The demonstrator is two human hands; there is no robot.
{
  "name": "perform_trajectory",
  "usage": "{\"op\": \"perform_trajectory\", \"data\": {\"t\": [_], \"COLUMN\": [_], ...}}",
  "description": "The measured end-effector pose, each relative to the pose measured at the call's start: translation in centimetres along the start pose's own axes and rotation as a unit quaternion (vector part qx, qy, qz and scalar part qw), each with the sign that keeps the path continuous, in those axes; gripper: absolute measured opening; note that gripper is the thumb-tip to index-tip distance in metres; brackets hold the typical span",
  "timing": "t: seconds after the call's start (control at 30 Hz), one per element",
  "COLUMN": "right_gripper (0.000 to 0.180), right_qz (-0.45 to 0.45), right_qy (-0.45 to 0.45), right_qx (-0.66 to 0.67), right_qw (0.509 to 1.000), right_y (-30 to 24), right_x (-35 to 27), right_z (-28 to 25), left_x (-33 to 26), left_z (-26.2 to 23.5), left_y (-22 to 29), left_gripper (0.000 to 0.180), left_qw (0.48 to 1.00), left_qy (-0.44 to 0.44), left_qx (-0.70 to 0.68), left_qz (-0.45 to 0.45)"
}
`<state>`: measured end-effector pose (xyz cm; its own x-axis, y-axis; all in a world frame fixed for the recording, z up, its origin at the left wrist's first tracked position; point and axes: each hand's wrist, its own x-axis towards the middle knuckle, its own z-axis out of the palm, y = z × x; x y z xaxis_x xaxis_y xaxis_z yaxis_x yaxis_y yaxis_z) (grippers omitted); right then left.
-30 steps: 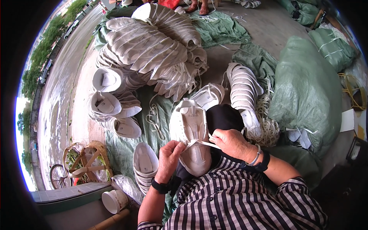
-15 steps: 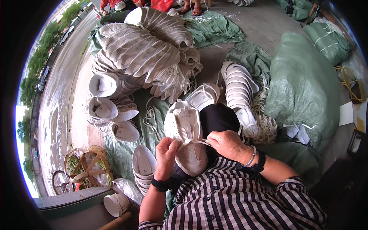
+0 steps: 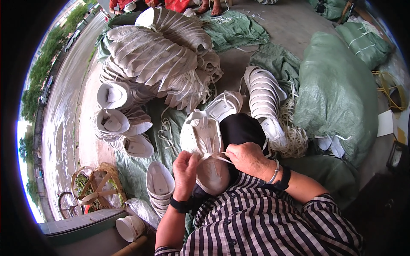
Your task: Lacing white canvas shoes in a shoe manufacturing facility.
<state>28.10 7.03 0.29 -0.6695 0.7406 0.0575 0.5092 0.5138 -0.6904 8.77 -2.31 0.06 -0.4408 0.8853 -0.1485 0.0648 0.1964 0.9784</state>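
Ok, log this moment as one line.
Left hand: pinching white shoelace | right hand: pinching shoelace | white sneaker upper: toe toward body, shoelace across it

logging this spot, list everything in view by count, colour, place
shoe upper: one, white, centre
shoelace: one, white, across upper
stacked shoe uppers: many, white, ahead, left, right
sacks: several, green, right
sheeting: several, green, centre and top
wicker basket: one, tan, lower left
bucket: one, white, lower left
bicycle wheel: one, dark, left
trees: several, green, left
sandals: two, brown, top
left hand, right hand: two, bare, gripping shoelace
wristbands: two, black, wrists
bracelet: one, silver, right wrist
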Motion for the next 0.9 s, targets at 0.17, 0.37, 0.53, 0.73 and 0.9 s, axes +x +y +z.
{"op": "perform_trajectory", "data": {"t": [0.17, 0.37, 0.53, 0.73, 0.9], "right_gripper": [0.018, 0.017, 0.009, 0.006, 0.006], "right_qz": [-0.004, -0.018, -0.089, -0.004, -0.183], "right_qy": [-0.008, 0.007, 0.026, -0.127, -0.076], "right_qx": [-0.008, -0.017, -0.081, 0.009, -0.083], "right_qw": [1.0, 1.0, 0.992, 0.992, 0.977], "right_y": [-0.2, -0.3, -0.7, -0.4, -0.3], "right_x": [0.1, -0.1, 0.3, 3.2, 2.5], "right_z": [-0.1, 0.3, 0.7, -1.7, -1.5], "left_x": [-0.6, -1.2, -0.9, 1.1, 2.3], "left_z": [-0.2, -0.4, -0.5, -0.2, -1.7], "left_y": [0.3, -0.1, -0.4, 2.1, 2.4], "left_gripper": [0.019, 0.02, 0.02, 0.017, 0.017], "left_qw": [0.999, 0.999, 0.999, 0.98, 0.796], "left_qy": [-0.013, -0.013, -0.01, -0.011, -0.104], "left_qx": [-0.019, -0.019, -0.02, 0.192, 0.565], "left_qz": [-0.033, -0.038, -0.044, 0.054, 0.191]}}
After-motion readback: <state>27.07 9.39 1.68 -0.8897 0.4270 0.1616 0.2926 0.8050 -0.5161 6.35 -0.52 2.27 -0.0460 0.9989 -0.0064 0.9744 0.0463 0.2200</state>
